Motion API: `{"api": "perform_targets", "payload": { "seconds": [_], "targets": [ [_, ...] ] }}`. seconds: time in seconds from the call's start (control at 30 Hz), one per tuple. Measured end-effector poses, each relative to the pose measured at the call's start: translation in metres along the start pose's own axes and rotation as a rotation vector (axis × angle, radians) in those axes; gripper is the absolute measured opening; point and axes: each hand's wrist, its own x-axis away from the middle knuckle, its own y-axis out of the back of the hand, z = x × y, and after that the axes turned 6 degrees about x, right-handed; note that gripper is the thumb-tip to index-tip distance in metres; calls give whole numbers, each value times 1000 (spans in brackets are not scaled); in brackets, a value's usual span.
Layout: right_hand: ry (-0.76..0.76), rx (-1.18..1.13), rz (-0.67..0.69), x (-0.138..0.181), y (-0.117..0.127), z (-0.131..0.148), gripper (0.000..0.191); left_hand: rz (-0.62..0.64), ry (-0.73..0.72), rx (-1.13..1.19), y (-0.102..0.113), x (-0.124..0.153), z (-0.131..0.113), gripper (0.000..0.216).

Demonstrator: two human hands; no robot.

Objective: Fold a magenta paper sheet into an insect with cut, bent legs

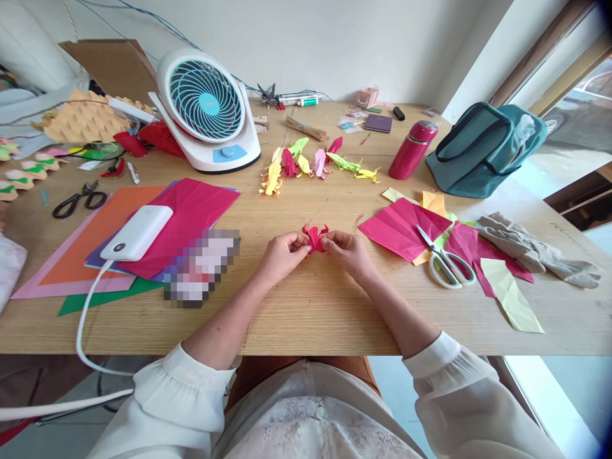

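Note:
Between my two hands, at the middle of the table, is a small crimson origami figure point(315, 238) with thin folded legs sticking out. My left hand point(287, 250) pinches its left side between thumb and fingers. On the other side, my right hand point(348, 250) grips the right edge in the same way. Fingertips cover part of the figure's sides. Beyond it sits a group of finished paper figures point(272, 173) in yellow, green, pink and crimson. Crimson paper sheets point(401, 226) lie to the right, with white-handled scissors point(449, 264) resting on them.
Left are stacked coloured sheets point(201, 197) under a white power bank point(138, 236) with a cable, a blurred phone-like object point(203, 268) and black scissors point(79, 201). A fan point(205, 105), crimson flask point(414, 150), teal bag point(478, 150) and grey cloth point(535, 248) stand around.

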Motion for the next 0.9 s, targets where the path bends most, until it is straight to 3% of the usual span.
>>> {"api": "perform_targets", "payload": {
  "seconds": [0.23,0.63,0.9],
  "targets": [
    [22,66,-132,-5,12,-5,31,-61,124,-181,2,-1,2,9],
    [58,171,-156,0,16,-6,24,-84,160,-317,3,2,-4,11],
    [110,417,-122,9,25,3,17,-94,154,-344,14,4,-18,15]
  ]
}}
